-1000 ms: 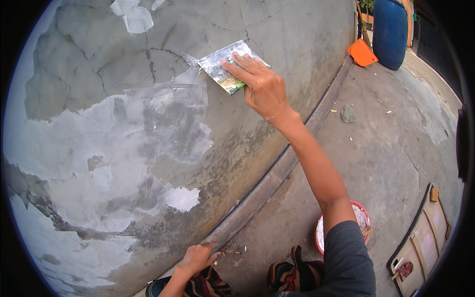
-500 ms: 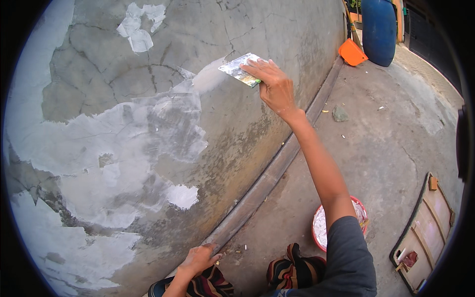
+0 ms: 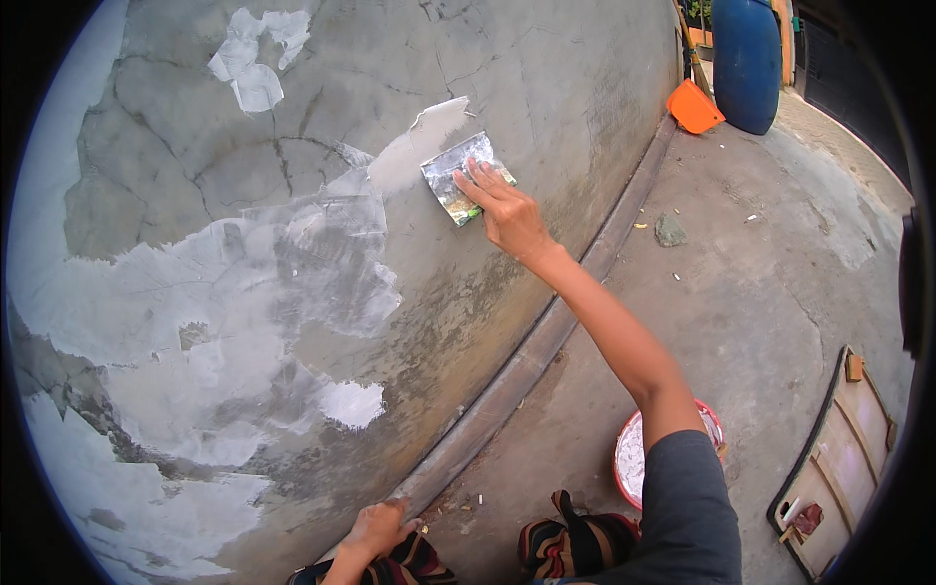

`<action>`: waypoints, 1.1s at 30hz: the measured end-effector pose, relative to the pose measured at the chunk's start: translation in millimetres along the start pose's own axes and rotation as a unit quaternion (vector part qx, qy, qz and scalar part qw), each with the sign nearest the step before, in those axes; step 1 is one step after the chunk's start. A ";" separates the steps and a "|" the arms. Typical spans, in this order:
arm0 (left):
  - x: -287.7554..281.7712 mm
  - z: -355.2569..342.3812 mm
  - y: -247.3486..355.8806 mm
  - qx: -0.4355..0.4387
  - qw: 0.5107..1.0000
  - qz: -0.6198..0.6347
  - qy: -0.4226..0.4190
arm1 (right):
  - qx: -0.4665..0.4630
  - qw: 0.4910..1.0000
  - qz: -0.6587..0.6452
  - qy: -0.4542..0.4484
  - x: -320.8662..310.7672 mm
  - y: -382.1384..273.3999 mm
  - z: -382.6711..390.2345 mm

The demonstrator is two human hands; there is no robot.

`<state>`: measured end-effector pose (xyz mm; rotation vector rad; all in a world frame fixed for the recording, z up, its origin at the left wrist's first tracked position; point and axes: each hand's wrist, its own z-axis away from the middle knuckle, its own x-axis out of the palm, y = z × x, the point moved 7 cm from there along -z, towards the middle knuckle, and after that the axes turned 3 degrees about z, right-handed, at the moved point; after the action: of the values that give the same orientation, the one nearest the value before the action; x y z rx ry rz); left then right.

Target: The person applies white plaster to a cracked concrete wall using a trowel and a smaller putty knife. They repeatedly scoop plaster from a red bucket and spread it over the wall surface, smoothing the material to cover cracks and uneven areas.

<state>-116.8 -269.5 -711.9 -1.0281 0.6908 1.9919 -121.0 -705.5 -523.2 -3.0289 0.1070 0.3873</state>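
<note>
My right hand (image 3: 512,216) is closed on a thin, flat putty scraper (image 3: 458,177), its fingers pressed along the smeared metal face. The scraper is at the grey cracked wall (image 3: 458,322), just below a fresh pale strip of putty (image 3: 417,144). Whether its lower edge touches the wall I cannot tell. At the lower middle my left hand (image 3: 375,529) rests on the pipe-like ledge (image 3: 487,419) along the wall's foot, thumb apart, holding no tool. Older white putty patches (image 3: 210,292) cover much of the wall to the left.
Beside my right elbow stands a red-rimmed bucket (image 3: 630,463) of white putty, partly hidden by my arm. A framed wooden panel (image 3: 840,458) lies at the right. Farther off are an orange dustpan (image 3: 694,107), a blue barrel (image 3: 746,63) and a stone (image 3: 669,230).
My right hand has brought the scraper down and slightly left, turning it. The putty strip now shows longer, with a ridge at its upper edge. My left hand stays on the ledge.
</note>
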 end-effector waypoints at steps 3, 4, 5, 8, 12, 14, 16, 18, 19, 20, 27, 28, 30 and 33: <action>-3.7 -4.5 5.9 0.011 1.000 0.012 0.008 | -0.008 0.999 -0.027 -0.034 -33.5 1.9 -19.2; -2.1 -7.0 7.2 0.021 1.000 0.020 0.011 | 0.007 0.999 -0.046 -0.004 -47.7 6.9 -37.0; 0.5 -10.6 11.5 0.037 0.999 0.028 0.012 | 0.022 0.998 -0.060 0.022 -58.8 15.8 -45.3; 2.9 -16.9 19.3 0.037 0.998 0.032 -0.025 | 0.028 0.985 -0.051 0.160 -59.6 14.8 -60.3; 9.1 -10.7 4.9 0.007 0.999 0.019 -0.024 | 0.008 0.991 0.001 0.136 -14.1 -4.9 -58.4; 5.4 -5.7 6.2 -0.008 0.999 0.019 -0.029 | 0.016 0.993 0.001 0.118 -19.2 1.0 -55.4; 6.7 -1.5 0.5 -0.017 0.999 0.017 -0.042 | 0.007 0.998 -0.003 0.060 -26.8 -2.4 -63.0; 8.5 -0.8 -0.1 -0.018 0.999 0.012 -0.043 | 0.010 1.000 -0.003 0.010 -26.2 -3.5 -56.6; 10.2 -0.3 -0.1 -0.020 0.999 0.008 -0.040 | 0.022 1.000 -0.006 -0.012 -19.3 -6.9 -44.3; 6.1 -2.7 3.9 -0.016 0.999 0.001 -0.027 | 0.028 0.999 -0.002 -0.027 -20.8 -8.0 -37.9; -7.7 -0.3 36.3 0.060 0.997 0.047 0.009 | 0.030 0.999 -0.007 -0.044 -57.8 -9.6 -19.2; -7.3 1.7 36.5 0.051 0.998 0.042 0.005 | 0.066 0.996 -0.026 -0.059 -65.8 -8.5 -31.6; -5.7 6.7 35.3 0.037 0.999 0.034 -0.010 | 0.130 0.988 -0.011 -0.078 -73.0 -7.5 -51.0; -3.0 16.6 19.8 0.017 0.999 0.033 -0.006 | 0.186 0.979 0.067 -0.055 -68.0 3.6 -80.4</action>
<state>-139.0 -269.4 -698.5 -0.9841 0.7574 2.0337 -167.0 -712.7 -428.7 -2.6331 0.3369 0.4834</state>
